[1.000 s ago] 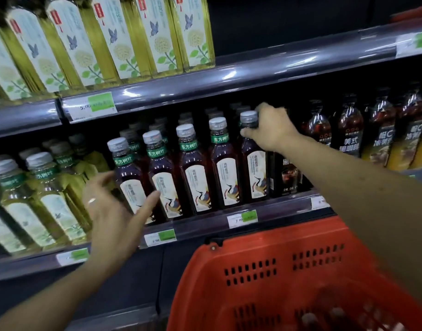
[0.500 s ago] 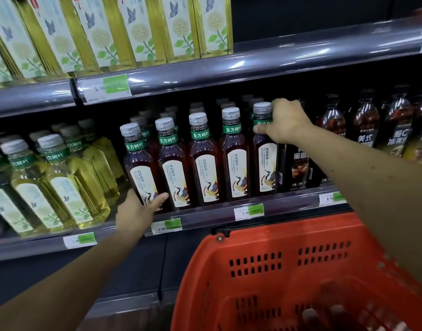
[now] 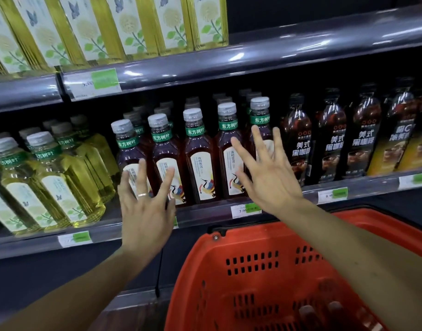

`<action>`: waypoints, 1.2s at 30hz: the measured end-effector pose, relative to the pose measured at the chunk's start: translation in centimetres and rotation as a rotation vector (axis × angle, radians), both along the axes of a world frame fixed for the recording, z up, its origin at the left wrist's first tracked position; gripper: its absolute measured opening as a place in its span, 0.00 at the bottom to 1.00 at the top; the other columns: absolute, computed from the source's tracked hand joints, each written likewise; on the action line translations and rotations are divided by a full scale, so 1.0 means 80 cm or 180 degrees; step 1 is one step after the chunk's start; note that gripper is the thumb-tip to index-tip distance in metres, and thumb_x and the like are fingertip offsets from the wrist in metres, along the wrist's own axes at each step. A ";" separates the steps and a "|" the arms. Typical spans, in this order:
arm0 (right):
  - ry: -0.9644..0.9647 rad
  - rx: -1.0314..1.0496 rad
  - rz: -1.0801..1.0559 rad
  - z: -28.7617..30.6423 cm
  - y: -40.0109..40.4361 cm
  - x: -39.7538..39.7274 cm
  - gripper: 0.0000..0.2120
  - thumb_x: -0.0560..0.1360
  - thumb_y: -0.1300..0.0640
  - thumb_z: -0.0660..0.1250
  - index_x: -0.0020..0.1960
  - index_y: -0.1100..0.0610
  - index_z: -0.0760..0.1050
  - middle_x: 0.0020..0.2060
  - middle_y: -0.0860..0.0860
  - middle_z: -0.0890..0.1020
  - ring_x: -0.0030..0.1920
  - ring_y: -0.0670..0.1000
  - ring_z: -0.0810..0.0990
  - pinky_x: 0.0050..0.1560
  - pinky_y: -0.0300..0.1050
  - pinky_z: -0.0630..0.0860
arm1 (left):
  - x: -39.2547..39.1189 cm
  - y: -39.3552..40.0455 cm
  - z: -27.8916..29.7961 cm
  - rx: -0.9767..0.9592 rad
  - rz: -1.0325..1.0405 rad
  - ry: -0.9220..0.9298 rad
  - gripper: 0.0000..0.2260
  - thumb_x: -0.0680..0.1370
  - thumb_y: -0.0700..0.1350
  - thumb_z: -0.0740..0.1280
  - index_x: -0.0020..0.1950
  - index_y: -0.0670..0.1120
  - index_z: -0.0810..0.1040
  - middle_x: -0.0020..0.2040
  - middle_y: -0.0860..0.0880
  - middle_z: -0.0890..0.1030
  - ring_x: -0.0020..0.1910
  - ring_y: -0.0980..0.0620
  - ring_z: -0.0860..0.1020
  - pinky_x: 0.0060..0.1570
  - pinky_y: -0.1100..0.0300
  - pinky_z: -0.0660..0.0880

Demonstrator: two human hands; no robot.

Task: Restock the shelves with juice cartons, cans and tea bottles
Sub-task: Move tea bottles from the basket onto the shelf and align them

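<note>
A row of dark red tea bottles [image 3: 198, 158] with grey caps and green neck bands stands on the middle shelf [image 3: 288, 194]. My left hand [image 3: 145, 206] is spread, fingers straight, in front of the two leftmost red bottles. My right hand [image 3: 267, 173] is spread in front of the two rightmost red bottles, its fingers over the last one [image 3: 260, 120]. Neither hand holds anything. Whether the fingertips touch the bottles is unclear.
Yellow-green tea bottles [image 3: 54, 177] fill the shelf's left side, and dark coffee bottles [image 3: 334, 139] its right. Juice cartons [image 3: 138, 27] line the shelf above. A red shopping basket [image 3: 265, 271] sits below my right arm, with bottle tops [image 3: 308, 309] visible inside.
My right hand has let go of the rightmost red bottle's cap and opened in front of the row. My left hand rose from the shelf edge and spread its fingers before the left bottles.
</note>
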State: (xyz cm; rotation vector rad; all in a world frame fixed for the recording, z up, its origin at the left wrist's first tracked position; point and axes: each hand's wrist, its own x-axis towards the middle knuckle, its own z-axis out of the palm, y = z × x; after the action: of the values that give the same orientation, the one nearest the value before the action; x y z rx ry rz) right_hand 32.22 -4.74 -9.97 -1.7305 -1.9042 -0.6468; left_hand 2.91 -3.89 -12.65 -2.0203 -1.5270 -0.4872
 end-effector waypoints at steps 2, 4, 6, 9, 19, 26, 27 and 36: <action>0.0001 -0.0093 -0.0017 -0.001 -0.001 -0.003 0.34 0.83 0.41 0.54 0.82 0.43 0.39 0.82 0.57 0.43 0.78 0.72 0.41 0.73 0.67 0.63 | 0.004 -0.008 -0.002 -0.0320 0.0183 -0.0061 0.34 0.83 0.57 0.59 0.84 0.58 0.45 0.83 0.35 0.40 0.82 0.31 0.43 0.76 0.31 0.48; -0.0003 -0.0259 0.0001 0.005 -0.012 -0.002 0.34 0.83 0.41 0.53 0.82 0.44 0.39 0.82 0.57 0.41 0.79 0.70 0.39 0.75 0.67 0.60 | 0.010 -0.026 0.003 -0.0432 0.0138 -0.0158 0.35 0.82 0.54 0.64 0.85 0.56 0.50 0.83 0.34 0.44 0.81 0.29 0.44 0.77 0.31 0.48; 0.0102 -0.0418 0.0182 0.015 -0.036 0.006 0.34 0.83 0.44 0.56 0.83 0.46 0.42 0.82 0.56 0.42 0.80 0.65 0.40 0.77 0.65 0.57 | 0.017 -0.042 0.016 -0.0562 -0.0004 -0.0007 0.35 0.81 0.51 0.65 0.85 0.52 0.52 0.81 0.32 0.53 0.81 0.30 0.44 0.77 0.32 0.50; 0.0355 -0.0547 0.0444 0.014 -0.083 0.031 0.30 0.79 0.52 0.63 0.79 0.53 0.60 0.80 0.56 0.58 0.77 0.60 0.59 0.70 0.57 0.70 | 0.046 -0.068 0.036 -0.0526 -0.1099 -0.0126 0.27 0.80 0.46 0.66 0.79 0.49 0.67 0.79 0.37 0.61 0.77 0.33 0.56 0.74 0.34 0.61; 0.2068 -0.5204 -0.0878 -0.086 -0.204 0.094 0.15 0.82 0.64 0.56 0.65 0.64 0.74 0.55 0.63 0.83 0.41 0.57 0.85 0.38 0.50 0.82 | 0.271 -0.168 -0.057 -0.3849 -0.1512 0.0958 0.17 0.83 0.48 0.60 0.69 0.46 0.78 0.68 0.42 0.78 0.68 0.41 0.75 0.61 0.57 0.75; 0.3177 -0.6241 -0.1914 -0.200 -0.231 0.119 0.21 0.82 0.63 0.57 0.71 0.74 0.65 0.67 0.73 0.72 0.65 0.73 0.74 0.61 0.67 0.74 | 0.337 -0.160 -0.183 -0.5120 -0.0597 -0.0138 0.17 0.86 0.45 0.59 0.71 0.39 0.75 0.70 0.39 0.78 0.67 0.41 0.78 0.53 0.55 0.77; 0.3063 -0.6267 -0.1904 -0.210 -0.233 0.120 0.21 0.82 0.63 0.59 0.71 0.73 0.66 0.65 0.73 0.74 0.62 0.72 0.77 0.57 0.67 0.77 | 0.342 -0.157 -0.200 -0.5223 -0.0591 -0.0516 0.18 0.87 0.45 0.58 0.73 0.40 0.74 0.72 0.39 0.76 0.69 0.41 0.76 0.62 0.53 0.73; 0.3147 -0.6544 -0.2264 -0.247 -0.264 0.102 0.21 0.80 0.65 0.64 0.72 0.62 0.68 0.68 0.63 0.73 0.67 0.63 0.74 0.51 0.54 0.79 | 0.343 -0.159 -0.288 -0.5759 0.0245 -0.2650 0.20 0.84 0.54 0.64 0.72 0.44 0.76 0.70 0.41 0.77 0.67 0.42 0.77 0.64 0.53 0.74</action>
State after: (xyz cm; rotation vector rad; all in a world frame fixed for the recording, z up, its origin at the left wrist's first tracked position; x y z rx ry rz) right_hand 40.38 -25.83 -29.72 -2.5985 -0.6471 2.3691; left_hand 30.33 -16.58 -35.71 -3.0560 -3.2301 0.4542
